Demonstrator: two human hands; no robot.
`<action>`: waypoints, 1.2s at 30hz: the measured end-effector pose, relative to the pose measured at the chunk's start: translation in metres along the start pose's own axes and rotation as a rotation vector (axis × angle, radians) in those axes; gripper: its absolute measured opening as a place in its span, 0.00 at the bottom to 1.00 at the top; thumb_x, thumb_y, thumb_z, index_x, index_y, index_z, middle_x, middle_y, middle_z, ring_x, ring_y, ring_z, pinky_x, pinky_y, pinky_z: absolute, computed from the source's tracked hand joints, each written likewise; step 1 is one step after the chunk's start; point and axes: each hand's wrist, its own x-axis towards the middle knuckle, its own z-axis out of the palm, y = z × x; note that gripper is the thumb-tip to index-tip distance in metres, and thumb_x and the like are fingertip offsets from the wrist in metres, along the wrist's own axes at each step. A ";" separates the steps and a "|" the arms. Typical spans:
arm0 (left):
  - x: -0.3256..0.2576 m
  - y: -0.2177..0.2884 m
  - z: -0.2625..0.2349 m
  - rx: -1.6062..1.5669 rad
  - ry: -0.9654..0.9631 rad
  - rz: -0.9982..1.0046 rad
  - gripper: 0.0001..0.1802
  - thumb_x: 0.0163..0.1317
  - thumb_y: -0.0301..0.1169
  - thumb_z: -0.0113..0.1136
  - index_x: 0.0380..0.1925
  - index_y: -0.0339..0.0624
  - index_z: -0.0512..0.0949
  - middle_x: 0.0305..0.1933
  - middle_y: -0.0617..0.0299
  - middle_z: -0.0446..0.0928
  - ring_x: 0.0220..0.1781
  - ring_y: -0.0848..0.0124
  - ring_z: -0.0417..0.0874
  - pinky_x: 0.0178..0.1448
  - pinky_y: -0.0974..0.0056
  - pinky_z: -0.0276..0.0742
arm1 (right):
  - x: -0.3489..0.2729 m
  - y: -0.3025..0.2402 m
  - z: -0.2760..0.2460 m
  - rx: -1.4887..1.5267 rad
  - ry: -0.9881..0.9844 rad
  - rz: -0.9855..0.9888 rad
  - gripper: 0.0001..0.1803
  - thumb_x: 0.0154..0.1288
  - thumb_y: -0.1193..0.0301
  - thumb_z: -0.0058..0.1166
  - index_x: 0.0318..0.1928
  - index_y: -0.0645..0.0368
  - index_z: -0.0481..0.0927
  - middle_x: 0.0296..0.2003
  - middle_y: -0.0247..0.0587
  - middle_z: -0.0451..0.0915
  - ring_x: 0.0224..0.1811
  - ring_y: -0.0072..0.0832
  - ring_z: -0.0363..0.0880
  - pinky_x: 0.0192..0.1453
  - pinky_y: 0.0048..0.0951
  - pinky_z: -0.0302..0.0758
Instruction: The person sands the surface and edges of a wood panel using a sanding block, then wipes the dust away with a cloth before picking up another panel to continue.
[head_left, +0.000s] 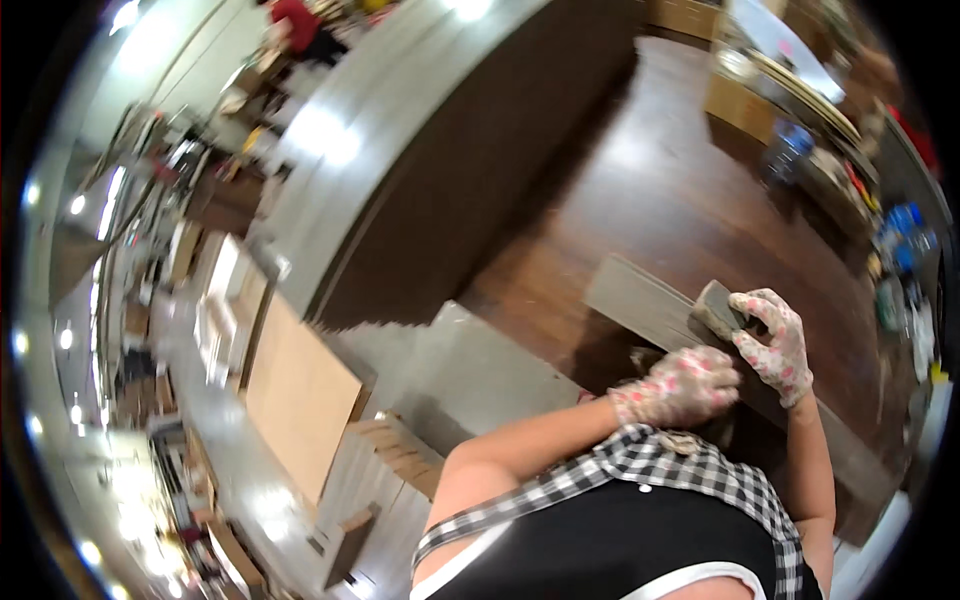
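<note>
A long grey board (640, 300) runs diagonally from the middle of the view toward the lower right. My right hand (778, 345), in a white glove with pink flowers, pinches the end of a small grey block (715, 312) between thumb and fingers. The block is tilted over the board; whether it touches the surface I cannot tell. My left hand (688, 387), in a matching glove, is closed near the board's near side, just left of the right hand. Its fingertips and anything in them are hidden.
A large curved dark panel with a grey top (400, 110) stands ahead on the left. Brown wooden flooring (620, 180) lies beyond the board. Plastic bottles (790, 145) and a cardboard box (740, 105) are at the right. A pale plywood sheet (295, 390) leans at the left.
</note>
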 end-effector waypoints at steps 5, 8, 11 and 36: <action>-0.024 0.003 -0.036 0.066 0.321 0.021 0.15 0.51 0.32 0.67 0.41 0.43 0.82 0.46 0.60 0.82 0.55 0.57 0.82 0.53 0.51 0.80 | 0.074 -0.048 0.036 0.066 -0.022 -0.234 0.24 0.46 0.80 0.63 0.49 0.61 0.82 0.41 0.44 0.81 0.41 0.38 0.81 0.44 0.34 0.78; -0.065 -0.005 -0.081 0.192 0.522 -0.175 0.21 0.55 0.34 0.69 0.50 0.41 0.82 0.50 0.56 0.82 0.57 0.53 0.81 0.57 0.49 0.79 | 0.123 -0.096 0.046 0.046 -0.119 -0.369 0.23 0.47 0.79 0.64 0.49 0.60 0.82 0.41 0.46 0.80 0.41 0.41 0.81 0.45 0.36 0.78; -0.079 -0.001 -0.104 0.170 0.449 -0.257 0.25 0.57 0.39 0.68 0.53 0.40 0.80 0.57 0.51 0.79 0.65 0.49 0.76 0.66 0.46 0.72 | 0.182 -0.165 0.075 0.061 -0.158 -0.677 0.24 0.50 0.75 0.64 0.52 0.57 0.81 0.38 0.45 0.80 0.39 0.42 0.81 0.42 0.37 0.78; -0.146 -0.015 -0.239 1.078 0.727 -0.755 0.37 0.59 0.48 0.68 0.64 0.40 0.72 0.72 0.44 0.62 0.76 0.41 0.56 0.75 0.29 0.46 | 0.288 -0.377 0.222 -0.310 -0.644 -1.229 0.13 0.52 0.72 0.64 0.41 0.54 0.83 0.36 0.40 0.79 0.40 0.40 0.82 0.42 0.39 0.80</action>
